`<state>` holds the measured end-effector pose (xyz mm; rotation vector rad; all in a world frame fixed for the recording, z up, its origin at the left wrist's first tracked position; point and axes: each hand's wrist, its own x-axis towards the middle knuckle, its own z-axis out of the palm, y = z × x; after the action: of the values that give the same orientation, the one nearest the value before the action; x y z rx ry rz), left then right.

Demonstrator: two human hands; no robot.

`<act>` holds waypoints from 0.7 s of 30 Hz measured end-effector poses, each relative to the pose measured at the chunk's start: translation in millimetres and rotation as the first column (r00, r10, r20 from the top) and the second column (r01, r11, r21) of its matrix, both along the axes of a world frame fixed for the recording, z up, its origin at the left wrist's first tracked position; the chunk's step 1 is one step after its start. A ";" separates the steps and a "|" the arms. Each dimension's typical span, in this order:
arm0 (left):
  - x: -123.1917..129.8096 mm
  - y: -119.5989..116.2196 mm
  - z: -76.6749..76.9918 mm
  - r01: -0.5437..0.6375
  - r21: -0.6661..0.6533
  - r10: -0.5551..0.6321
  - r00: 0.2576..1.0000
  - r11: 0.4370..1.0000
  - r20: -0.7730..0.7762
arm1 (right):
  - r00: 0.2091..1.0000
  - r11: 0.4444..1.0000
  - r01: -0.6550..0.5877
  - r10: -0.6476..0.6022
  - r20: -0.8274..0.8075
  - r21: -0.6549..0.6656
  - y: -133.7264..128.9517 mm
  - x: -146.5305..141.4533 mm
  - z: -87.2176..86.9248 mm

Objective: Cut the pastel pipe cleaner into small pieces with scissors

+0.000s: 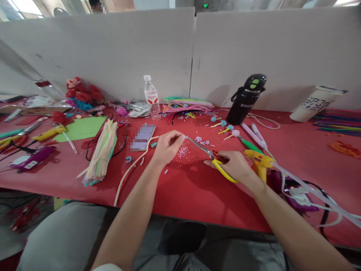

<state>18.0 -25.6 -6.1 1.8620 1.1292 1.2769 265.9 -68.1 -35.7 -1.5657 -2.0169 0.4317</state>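
Note:
My right hand (235, 165) is closed around the yellow and red handles of a pair of scissors (203, 148), whose blades point left. The blade tips reach the fingertips of my left hand (168, 147), which pinches something tiny and pale that I cannot make out. Below the fingertips, fine lilac trimmings (183, 152) are scattered on the red table. Short lilac pieces (201, 140) lie just behind the blades. Small pompom-like flowers (234, 133) on short stems rest farther back to the right.
A yellow glue gun (261, 162) stands right of my right hand, its cord nearby. Behind are a black bottle (245, 101), a water bottle (152, 98) and pipe cleaners (188, 107). On the left lie a phone (143, 137) and a pale pipe-cleaner bundle (100, 154). Grey partitions (113, 56) close the back.

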 end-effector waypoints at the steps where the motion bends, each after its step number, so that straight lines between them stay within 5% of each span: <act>1: -0.1 0.0 -0.1 0.002 -0.003 -0.002 1.000 1.000 0.001 | 1.000 1.000 0.002 -0.002 0.003 0.004 0.0 0.2 0.1; 21: -0.6 1.0 -1.6 0.011 -0.035 -0.010 1.000 0.999 0.029 | 1.000 1.000 -0.012 0.012 0.014 0.017 -2.6 -0.9 1.6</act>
<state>17.4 -24.6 -7.7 1.8160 1.1184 1.2665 265.1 -70.7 -34.1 -1.5516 -2.0360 0.4083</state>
